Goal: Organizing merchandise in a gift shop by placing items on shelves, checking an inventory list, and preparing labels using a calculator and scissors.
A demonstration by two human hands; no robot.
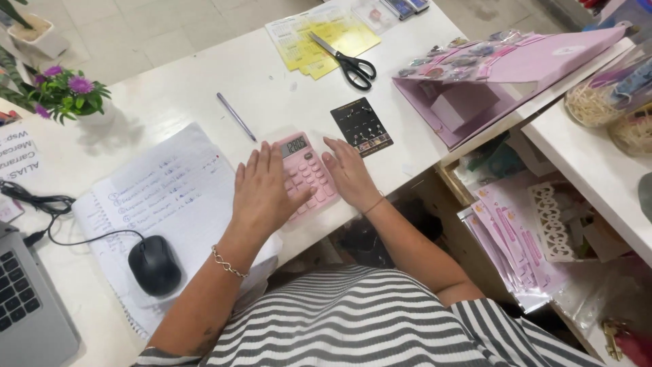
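Calculator (pixel 307 173): pink, flat on white worktop (pixel 204 88), long axis pointing away, display far end.
Left hand (pixel 261 194): spread flat over its left edge.
Right hand (pixel 350 173): flat, fingers together, touching its right edge.
Black card (pixel 362 126): just beyond right hand.

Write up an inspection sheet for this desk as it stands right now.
Surface: white table, partly covered by papers.
Job's things: pink calculator flat near the front edge, display lit.
Clutter: scissors on yellow sheets, pen, black card, notebook, lilac box.
Grippers: left hand rests on the calculator's left side; right hand lies along its right edge.
Cables: mouse cord curls toward the laptop.
Surroundings: potted flowers, shelf of lilac packaging.
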